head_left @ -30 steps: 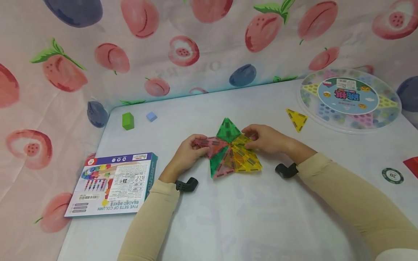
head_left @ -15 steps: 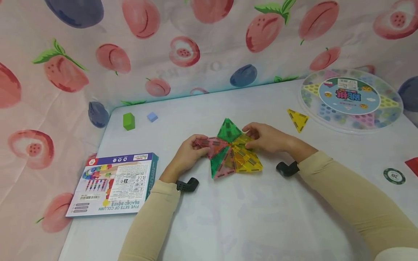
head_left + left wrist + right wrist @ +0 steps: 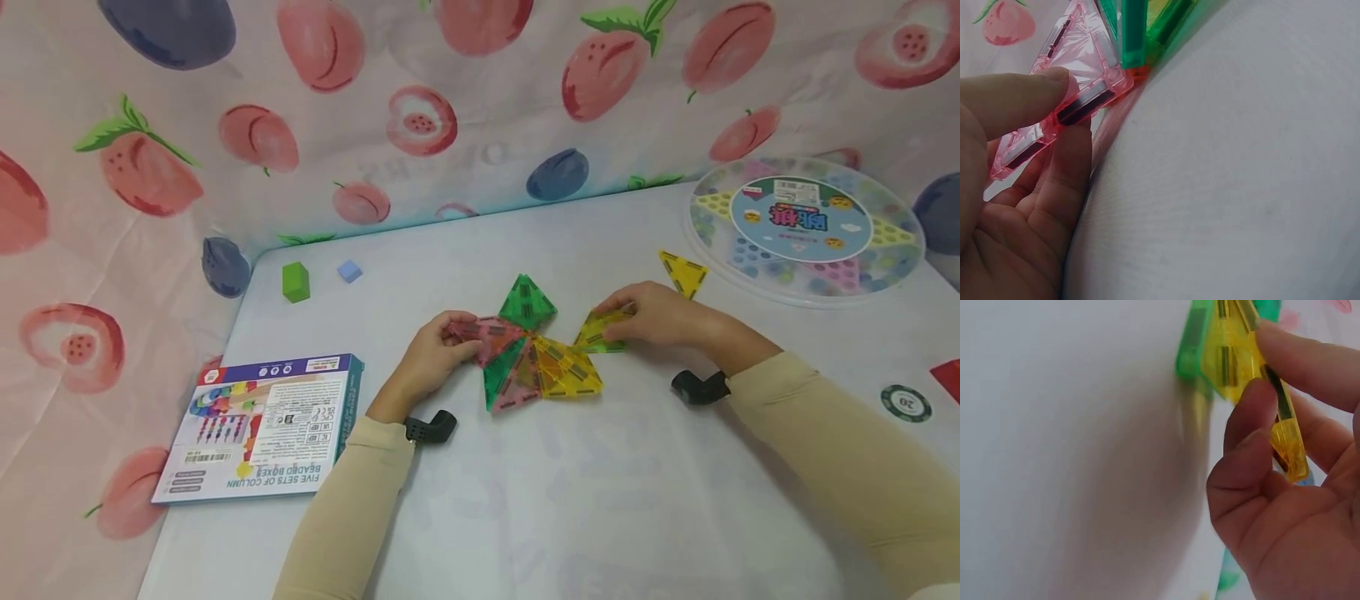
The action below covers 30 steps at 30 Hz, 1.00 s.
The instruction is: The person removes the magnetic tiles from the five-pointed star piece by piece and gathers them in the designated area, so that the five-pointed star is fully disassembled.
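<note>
In the head view, my left hand (image 3: 429,357) grips a red translucent magnetic tile (image 3: 495,332), one arm of a star-like cluster. The left wrist view shows thumb and fingers pinching that red tile (image 3: 1082,56) at its edge. The cluster also has a green peak (image 3: 527,305), a lower red-and-green part (image 3: 517,383) and a yellow part (image 3: 566,372). To the cluster's right, my right hand (image 3: 663,317) pinches a yellow magnetic tile piece (image 3: 597,325). Up close, the right wrist view shows the yellow tile (image 3: 1288,450) between the fingers, with a green tile (image 3: 1192,353) joined to it.
A loose yellow triangle tile (image 3: 682,272) lies beyond my right hand, near a round clear game case (image 3: 705,242). At left are a boxed bead set (image 3: 292,417), a green block (image 3: 296,282) and a small blue block (image 3: 349,270). A round chip (image 3: 905,403) lies at right.
My right hand has moved right, pulling the yellow piece away from the star cluster and leaving a gap there. My left hand keeps its grip on the red tile in the same place.
</note>
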{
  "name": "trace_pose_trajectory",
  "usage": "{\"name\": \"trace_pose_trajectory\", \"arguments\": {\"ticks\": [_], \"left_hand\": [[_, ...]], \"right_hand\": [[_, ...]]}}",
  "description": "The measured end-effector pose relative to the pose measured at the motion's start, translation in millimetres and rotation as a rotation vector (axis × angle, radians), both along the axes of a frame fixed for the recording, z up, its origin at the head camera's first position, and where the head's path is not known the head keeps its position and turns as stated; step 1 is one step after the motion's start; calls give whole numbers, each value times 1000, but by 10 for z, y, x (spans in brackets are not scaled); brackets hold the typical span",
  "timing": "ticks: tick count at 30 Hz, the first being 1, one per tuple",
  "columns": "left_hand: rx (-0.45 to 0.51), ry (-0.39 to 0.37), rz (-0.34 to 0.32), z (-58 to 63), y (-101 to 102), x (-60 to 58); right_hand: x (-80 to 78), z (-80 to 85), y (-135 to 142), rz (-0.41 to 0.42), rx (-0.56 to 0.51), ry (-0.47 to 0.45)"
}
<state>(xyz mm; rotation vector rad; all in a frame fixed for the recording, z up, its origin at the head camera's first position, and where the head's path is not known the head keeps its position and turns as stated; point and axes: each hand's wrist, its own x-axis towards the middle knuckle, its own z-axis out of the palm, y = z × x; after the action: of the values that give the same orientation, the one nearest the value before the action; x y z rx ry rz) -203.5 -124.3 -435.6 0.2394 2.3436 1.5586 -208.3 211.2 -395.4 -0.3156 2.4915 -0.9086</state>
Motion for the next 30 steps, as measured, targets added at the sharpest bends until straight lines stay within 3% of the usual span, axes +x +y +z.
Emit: {"name": "trace_pose_trajectory", "arguments": {"ticks": [4, 7, 12, 16, 20, 25, 30], "left_hand": [[-8, 3, 4, -6, 2, 0], [-16, 1, 5, -9, 2, -3], [-14, -4, 2, -2, 7, -3], [2, 4, 0, 2, 8, -5], [5, 4, 3, 4, 5, -10], [-10, -3, 3, 1, 7, -6], [-8, -1, -6, 4, 19, 2]], "right_hand": [[119, 78, 266, -24, 35, 3], [209, 108, 470, 3, 32, -9], [365, 124, 746, 58, -48, -162], [465, 123, 898, 48, -123, -241], [507, 107, 993, 2, -169, -203], [502, 76, 1036, -86, -98, -108], [473, 38, 994, -83, -76, -48]]}}
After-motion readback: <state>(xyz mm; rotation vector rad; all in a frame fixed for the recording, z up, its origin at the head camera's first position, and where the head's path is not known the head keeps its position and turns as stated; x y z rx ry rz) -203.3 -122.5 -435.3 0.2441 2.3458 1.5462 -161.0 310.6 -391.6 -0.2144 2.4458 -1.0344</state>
